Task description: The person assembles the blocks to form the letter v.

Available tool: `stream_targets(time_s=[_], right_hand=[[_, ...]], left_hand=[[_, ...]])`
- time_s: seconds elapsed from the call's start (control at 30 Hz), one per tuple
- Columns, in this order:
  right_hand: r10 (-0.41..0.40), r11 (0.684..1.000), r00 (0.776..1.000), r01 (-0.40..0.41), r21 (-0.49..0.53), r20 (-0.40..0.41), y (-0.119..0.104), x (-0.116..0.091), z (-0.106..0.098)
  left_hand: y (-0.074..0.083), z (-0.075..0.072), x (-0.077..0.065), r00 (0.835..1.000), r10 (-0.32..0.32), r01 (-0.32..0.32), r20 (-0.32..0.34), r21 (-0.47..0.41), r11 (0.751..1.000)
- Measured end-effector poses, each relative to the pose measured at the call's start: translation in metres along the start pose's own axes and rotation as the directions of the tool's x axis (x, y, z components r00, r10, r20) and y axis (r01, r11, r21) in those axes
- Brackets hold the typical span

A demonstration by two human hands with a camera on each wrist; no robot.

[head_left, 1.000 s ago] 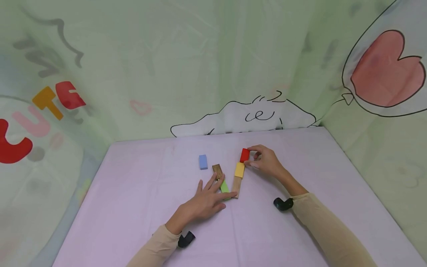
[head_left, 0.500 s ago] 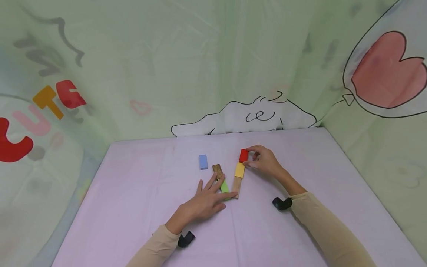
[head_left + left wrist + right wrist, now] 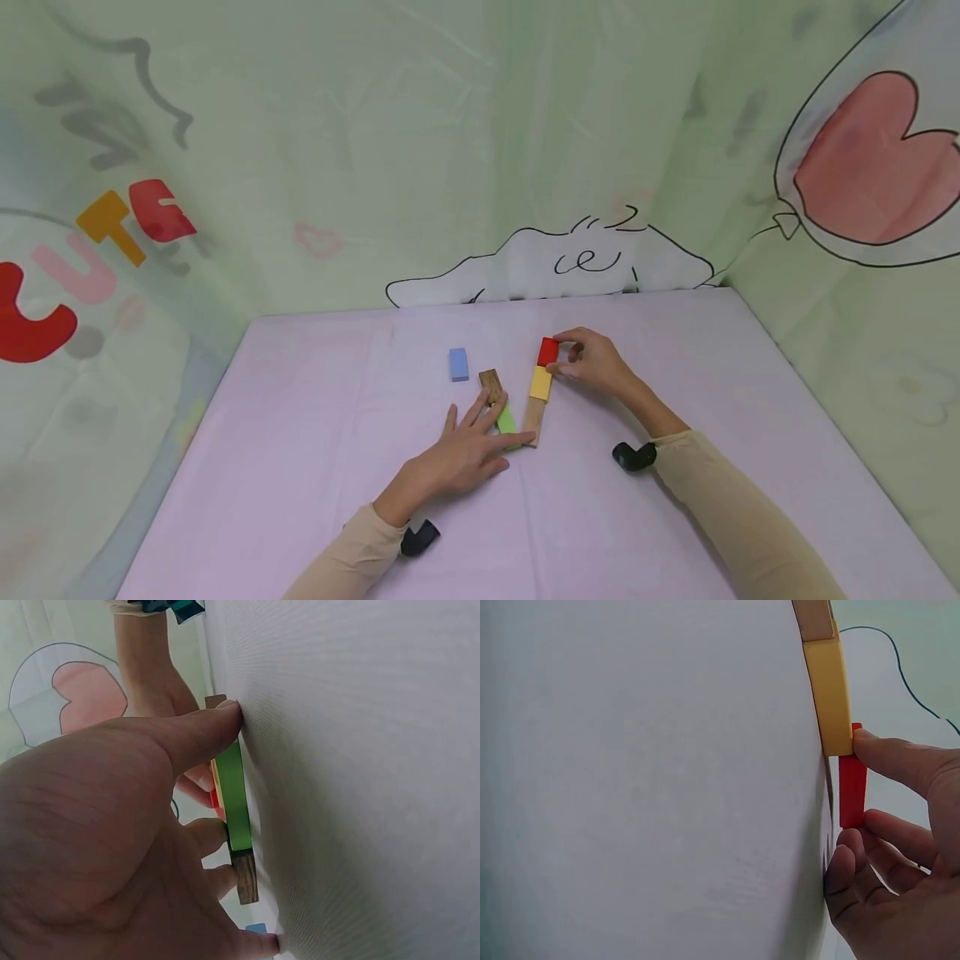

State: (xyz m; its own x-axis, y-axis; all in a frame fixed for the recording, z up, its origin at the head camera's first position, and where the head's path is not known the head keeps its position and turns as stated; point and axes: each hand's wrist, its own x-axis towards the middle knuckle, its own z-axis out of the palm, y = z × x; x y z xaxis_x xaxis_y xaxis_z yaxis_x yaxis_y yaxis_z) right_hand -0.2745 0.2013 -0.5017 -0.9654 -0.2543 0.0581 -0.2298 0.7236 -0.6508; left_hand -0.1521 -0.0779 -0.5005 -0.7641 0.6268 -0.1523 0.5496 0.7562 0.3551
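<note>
Small rectangular blocks lie in a V on the table. In its right arm, a red block point(image 3: 547, 351) meets the far end of a yellow block point(image 3: 540, 382), which adjoins a plain wood block point(image 3: 533, 420). My right hand point(image 3: 596, 362) pinches the red block by its ends, thumb near the yellow one, as the right wrist view shows. The left arm is a dark brown block point(image 3: 490, 383) and a green block point(image 3: 234, 796). My left hand point(image 3: 461, 454) lies spread over these two, fingers fairly straight, with its thumb at the plain wood block's near end.
A blue block point(image 3: 458, 365) lies apart, left of the V. The pale lilac table point(image 3: 300, 433) ends at a printed cloth wall point(image 3: 337, 167) behind, with more cloth at both sides. Black wrist cameras point(image 3: 634, 457) sit on both sleeves.
The red block has shifted slightly left with my right hand, more in line with the yellow block. My left hand stays where it was.
</note>
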Motion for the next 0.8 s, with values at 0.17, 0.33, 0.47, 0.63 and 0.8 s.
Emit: stream_targets(time_s=[0.17, 0.33, 0.47, 0.63, 0.8], right_hand=[[0.011, 1.000, 1.000, -0.011, -0.006, 0.020, 0.0009, 0.0005, -0.0011], [0.024, 1.000, 0.999, -0.024, -0.001, 0.034, 0.0018, 0.0012, -0.0003], [0.031, 1.000, 0.999, -0.031, 0.004, 0.039, 0.0021, 0.0012, 0.0003], [0.024, 1.000, 0.999, -0.024, 0.006, 0.040, 0.0029, 0.0011, 0.0008], [0.022, 1.000, 0.999, -0.022, 0.012, 0.036, 0.0035, 0.0007, 0.0009]], left_hand=[[-0.0017, 0.0029, 0.0009, 1.000, 0.008, -0.009, -0.011, -0.023, 1.000], [-0.0026, 0.0035, 0.0004, 1.000, 0.017, -0.018, -0.016, -0.077, 0.997], [-0.0002, 0.0005, -0.0010, 1.000, 0.018, -0.019, -0.011, -0.069, 0.997], [0.0026, -0.0014, -0.0018, 1.000, 0.001, -0.001, -0.002, -0.033, 0.999], [0.0023, -0.0015, -0.0010, 1.000, -0.014, 0.014, 0.011, -0.021, 1.000]])
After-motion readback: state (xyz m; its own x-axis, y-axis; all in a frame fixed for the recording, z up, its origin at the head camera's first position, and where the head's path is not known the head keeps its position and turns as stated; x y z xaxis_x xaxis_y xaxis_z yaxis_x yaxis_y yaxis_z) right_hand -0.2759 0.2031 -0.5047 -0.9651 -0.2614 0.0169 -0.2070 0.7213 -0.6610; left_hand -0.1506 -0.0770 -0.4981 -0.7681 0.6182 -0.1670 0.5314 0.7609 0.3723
